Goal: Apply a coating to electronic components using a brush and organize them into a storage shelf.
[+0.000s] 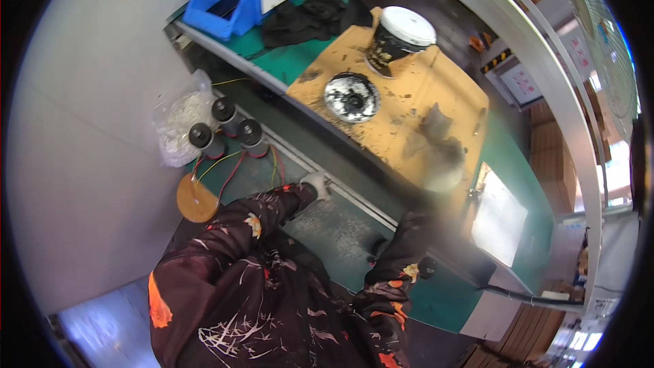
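My left hand [316,185], in a pale glove, rests at the metal rail [340,196] along the near bench, its fingers laid out and nothing seen in them. To its left stand grey cylinders with black tops [252,138], trailing red, yellow and green wires. My right hand [444,167] reaches over the tan board [409,105]; it is badly smeared, so its fingers and anything in them cannot be made out. Farther back on that board are a round dish smeared black and white [352,97] and a black tub with a white lid [402,37].
A blue bin [235,0] and a dark cloth [306,20] lie at the far left of the green bench. A clear plastic bag [182,119] is beside the cylinders, with a tan disc [196,197] nearer me. On the right lies a clipboard with paper [499,218].
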`<state>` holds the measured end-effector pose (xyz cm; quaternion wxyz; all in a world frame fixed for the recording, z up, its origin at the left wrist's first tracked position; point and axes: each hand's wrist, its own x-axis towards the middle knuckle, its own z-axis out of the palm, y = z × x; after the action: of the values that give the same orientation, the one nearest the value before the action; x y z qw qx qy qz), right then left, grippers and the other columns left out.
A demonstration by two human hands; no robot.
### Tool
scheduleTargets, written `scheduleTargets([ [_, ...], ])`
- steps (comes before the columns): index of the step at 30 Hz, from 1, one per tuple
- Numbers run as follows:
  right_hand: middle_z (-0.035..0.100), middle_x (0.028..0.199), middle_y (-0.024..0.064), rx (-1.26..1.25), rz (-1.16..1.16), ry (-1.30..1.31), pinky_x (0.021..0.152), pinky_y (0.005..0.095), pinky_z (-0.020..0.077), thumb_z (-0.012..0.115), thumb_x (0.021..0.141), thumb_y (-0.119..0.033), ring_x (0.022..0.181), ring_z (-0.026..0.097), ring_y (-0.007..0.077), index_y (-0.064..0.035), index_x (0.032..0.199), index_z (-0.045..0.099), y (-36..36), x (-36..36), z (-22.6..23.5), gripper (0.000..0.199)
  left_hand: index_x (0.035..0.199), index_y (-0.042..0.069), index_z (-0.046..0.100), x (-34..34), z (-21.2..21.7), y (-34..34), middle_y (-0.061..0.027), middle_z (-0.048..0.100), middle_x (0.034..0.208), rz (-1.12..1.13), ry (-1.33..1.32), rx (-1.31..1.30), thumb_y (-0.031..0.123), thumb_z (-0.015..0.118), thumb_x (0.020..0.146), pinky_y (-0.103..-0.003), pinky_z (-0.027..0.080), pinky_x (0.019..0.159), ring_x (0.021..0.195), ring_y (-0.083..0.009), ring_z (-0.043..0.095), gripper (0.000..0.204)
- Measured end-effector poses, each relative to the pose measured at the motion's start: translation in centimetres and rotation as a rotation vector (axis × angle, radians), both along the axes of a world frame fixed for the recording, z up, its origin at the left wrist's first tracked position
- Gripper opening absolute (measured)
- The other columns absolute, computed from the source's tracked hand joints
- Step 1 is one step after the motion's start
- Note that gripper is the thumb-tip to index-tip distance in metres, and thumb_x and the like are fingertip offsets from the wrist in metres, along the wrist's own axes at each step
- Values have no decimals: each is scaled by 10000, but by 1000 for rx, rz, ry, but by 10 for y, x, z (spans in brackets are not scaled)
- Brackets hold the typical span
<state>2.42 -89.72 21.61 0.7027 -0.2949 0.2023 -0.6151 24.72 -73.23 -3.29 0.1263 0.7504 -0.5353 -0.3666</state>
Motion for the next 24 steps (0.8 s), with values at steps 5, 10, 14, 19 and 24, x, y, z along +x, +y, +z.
scheduleTargets([
  [5, 606, 740, 56, 36, -131, 109, 503, 276, 335, 526, 948, -294, 523, 439, 145, -45, 995, 642, 0, -10, 8, 279, 1187, 32, 557, -8, 58, 24, -218, 555, 1105, 30, -63, -352, 257, 796, 583, -459, 518, 853, 1018, -384, 593, 688],
  [10, 538, 666, 56, 40, -85, 54, 502, 269, 328, 528, 955, -276, 507, 421, 155, -17, 985, 649, -2, -7, 15, 288, 1258, 69, 507, -5, 104, 90, -180, 473, 1181, 192, 27, -541, 225, 763, 618, -479, 459, 933, 1130, -373, 493, 707],
  [14, 539, 663, 57, 29, -71, 127, 498, 259, 328, 507, 973, -251, 507, 428, 157, -3, 1002, 642, -5, 4, 11, 284, 1275, 101, 502, -7, 104, 91, -175, 469, 1164, 294, -69, -497, 272, 824, 571, -483, 451, 936, 1126, -372, 490, 794],
  [19, 583, 711, 64, -138, -74, 313, 480, 234, 347, 538, 964, -251, 536, 485, 127, 2, 1011, 629, 11, 35, 28, 273, 1345, 114, 462, 11, 85, 105, -178, 454, 1171, 245, 4, -614, 349, 876, 530, -462, 440, 968, 1105, -387, 499, 944],
  [24, 600, 709, 28, -616, -181, 836, 530, 200, 421, 674, 901, -202, 553, 528, 81, 7, 968, 629, 46, 91, 102, 224, 1350, 106, 467, 39, 14, 141, -181, 546, 1223, 47, -120, -394, 332, 801, 633, -478, 455, 947, 1165, -362, 533, 823],
])
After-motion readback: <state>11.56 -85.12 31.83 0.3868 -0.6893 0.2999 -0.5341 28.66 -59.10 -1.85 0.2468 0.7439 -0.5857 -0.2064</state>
